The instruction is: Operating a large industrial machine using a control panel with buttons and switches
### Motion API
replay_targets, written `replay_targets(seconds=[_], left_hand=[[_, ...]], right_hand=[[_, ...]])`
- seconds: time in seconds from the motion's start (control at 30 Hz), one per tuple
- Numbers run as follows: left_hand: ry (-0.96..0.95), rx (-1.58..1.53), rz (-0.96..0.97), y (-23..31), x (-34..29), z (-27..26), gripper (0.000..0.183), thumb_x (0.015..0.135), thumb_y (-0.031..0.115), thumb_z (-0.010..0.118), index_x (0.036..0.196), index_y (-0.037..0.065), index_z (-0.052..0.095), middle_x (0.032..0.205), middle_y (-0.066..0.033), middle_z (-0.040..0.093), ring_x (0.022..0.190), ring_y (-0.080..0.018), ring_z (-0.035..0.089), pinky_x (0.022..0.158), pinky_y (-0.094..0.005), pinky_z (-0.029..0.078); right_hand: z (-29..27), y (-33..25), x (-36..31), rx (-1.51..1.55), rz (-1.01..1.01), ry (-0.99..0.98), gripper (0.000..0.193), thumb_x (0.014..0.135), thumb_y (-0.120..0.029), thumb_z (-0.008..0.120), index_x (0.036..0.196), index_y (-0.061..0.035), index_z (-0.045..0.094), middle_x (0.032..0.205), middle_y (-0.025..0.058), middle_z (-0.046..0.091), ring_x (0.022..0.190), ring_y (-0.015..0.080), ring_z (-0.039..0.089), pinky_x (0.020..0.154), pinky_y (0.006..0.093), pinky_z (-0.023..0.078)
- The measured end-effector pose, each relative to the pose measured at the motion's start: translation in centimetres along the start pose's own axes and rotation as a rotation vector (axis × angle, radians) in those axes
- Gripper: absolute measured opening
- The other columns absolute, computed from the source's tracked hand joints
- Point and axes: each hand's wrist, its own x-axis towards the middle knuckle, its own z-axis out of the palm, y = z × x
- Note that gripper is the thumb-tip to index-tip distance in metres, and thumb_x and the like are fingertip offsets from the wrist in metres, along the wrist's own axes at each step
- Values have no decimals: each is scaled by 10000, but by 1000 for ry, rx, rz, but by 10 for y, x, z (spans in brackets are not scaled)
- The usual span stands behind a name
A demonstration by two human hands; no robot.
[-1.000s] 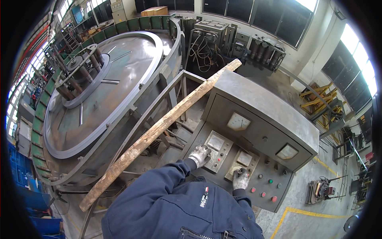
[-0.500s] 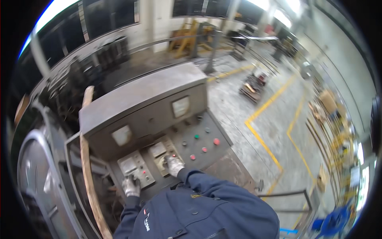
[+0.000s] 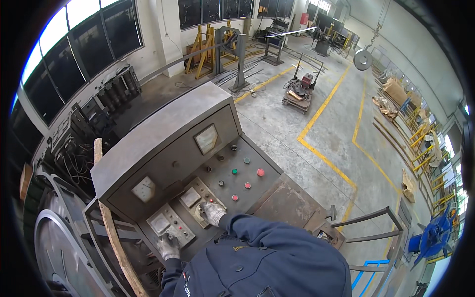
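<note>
I stand at a grey metal control console (image 3: 257,210) with a sloped face. My left hand (image 3: 169,247), in a pale work glove, has its fingers closed about a small dark knob (image 3: 170,236) at the lower edge of the left controller panel (image 3: 184,232). In the same kind of glove, my right hand (image 3: 214,214) grips a control knob on the right controller panel (image 3: 190,197); the fingers largely cover that knob. A small red light (image 3: 211,200) glows just above the right hand. Red push buttons (image 3: 248,185) and a green button (image 3: 234,171) lie to its right.
Two gauges, a left one (image 3: 143,189) and a right one (image 3: 206,138), sit in the console's hood. A wooden pole (image 3: 115,232) leans along its left side. Beyond stand a wheeled cart (image 3: 298,96), a hanging metal coil (image 3: 362,60) and a blue fan-like machine (image 3: 431,237).
The view has shifted and sharpened, so the console appears lower and more of the hall shows. Both hands stay at the same controls on the two panels.
</note>
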Motion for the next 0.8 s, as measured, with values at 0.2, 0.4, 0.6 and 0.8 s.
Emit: replay_targets(seconds=[0.2, 0.4, 0.6, 0.8], left_hand=[[-22, -66, -31, 12, 1, -13, 355, 799, 206, 778, 1114, 75, 677, 1142, -280, 616, 1110, -480, 575, 996, -542, 469], [-5, -48, 5, 1, 1, -3, 352, 800, 195, 778, 1113, 73, 673, 1100, -264, 625, 1093, -478, 576, 984, -544, 470], [-20, -41, -8, 5, 1, -5, 340, 804, 191, 772, 1105, 75, 665, 1092, -256, 628, 1079, -472, 579, 993, -545, 457], [6, -53, 52, -4, 2, 1, 300, 799, 168, 758, 1067, 68, 669, 1040, -214, 639, 1031, -447, 582, 971, -530, 458]], right_hand=[[-2, 0, 0, -4, 16, -25, 413, 933, -306, 683, 1280, -92, 616, 1057, 213, 727, 999, 394, 717, 848, 510, 570], [-9, -7, -1, -24, 39, -53, 428, 933, -298, 683, 1299, -86, 615, 1082, 213, 727, 1017, 395, 713, 867, 514, 565], [-3, -1, 1, -16, 30, -51, 439, 932, -288, 681, 1313, -80, 613, 1099, 215, 727, 1026, 400, 709, 877, 520, 561], [-4, -3, 1, -11, 33, -56, 431, 933, -283, 678, 1308, -82, 614, 1087, 215, 730, 1014, 404, 711, 865, 525, 562]])
